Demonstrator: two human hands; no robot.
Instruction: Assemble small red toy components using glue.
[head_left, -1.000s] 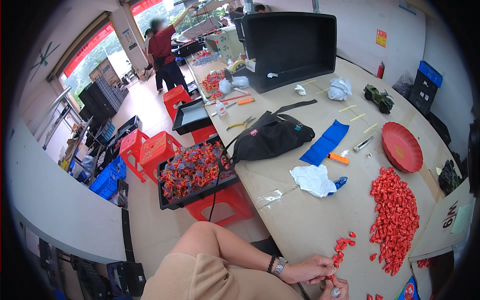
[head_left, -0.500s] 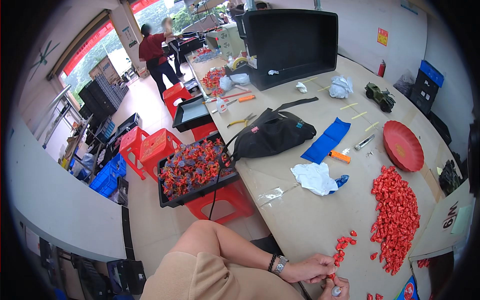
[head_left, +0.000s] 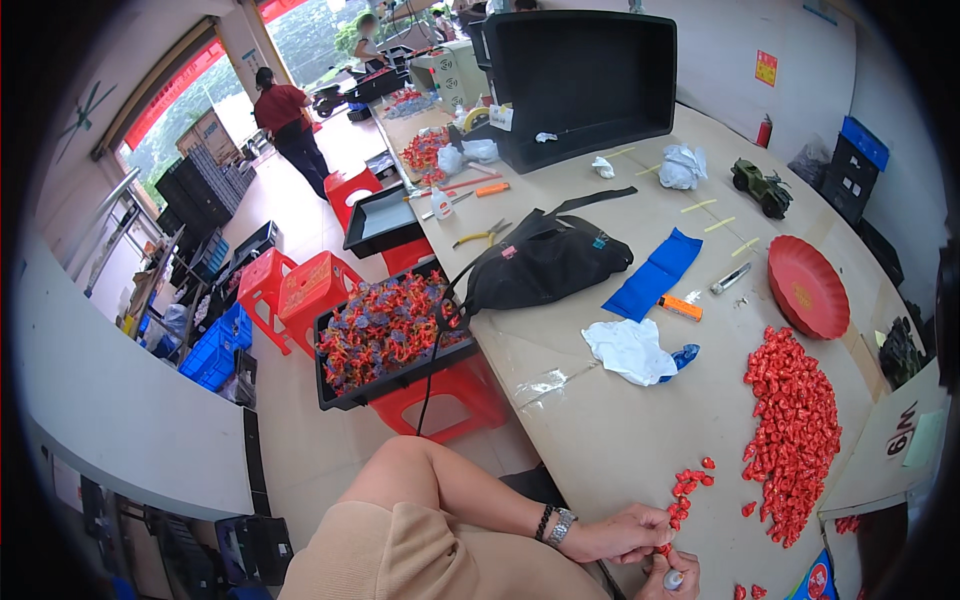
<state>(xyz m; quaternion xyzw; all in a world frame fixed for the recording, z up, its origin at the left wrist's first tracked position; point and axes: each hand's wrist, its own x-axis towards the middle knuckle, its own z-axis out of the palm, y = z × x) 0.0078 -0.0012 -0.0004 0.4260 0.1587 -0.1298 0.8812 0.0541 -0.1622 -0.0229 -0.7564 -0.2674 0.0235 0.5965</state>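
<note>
At the front edge of the table, my left hand (head_left: 630, 533) pinches a small glossy red plastic piece (head_left: 664, 549) between thumb and fingertips. My right hand (head_left: 660, 584) is closed just below it, almost touching, around a small pale object with a rounded white end (head_left: 673, 579); its exact kind is hidden by the fingers. Beyond my fingertips lies a short trail of similar red pieces (head_left: 686, 484). A large heap of them (head_left: 793, 440) spreads to the right. A couple more red pieces (head_left: 749, 592) lie near the lower edge.
On the table (head_left: 560, 430) are crumpled white paper (head_left: 628, 350), a blue pouch (head_left: 655, 277), a black bag (head_left: 550, 265), a red dish (head_left: 808, 288), a toy jeep (head_left: 761, 188) and a big black bin (head_left: 580, 90). Left, a crate of red-purple parts (head_left: 390, 330) rests on a red stool.
My hands stay almost in place, still holding the red piece and the white-ended object. In the background, the person in the dark red top has turned and stepped left; another person shows behind.
</note>
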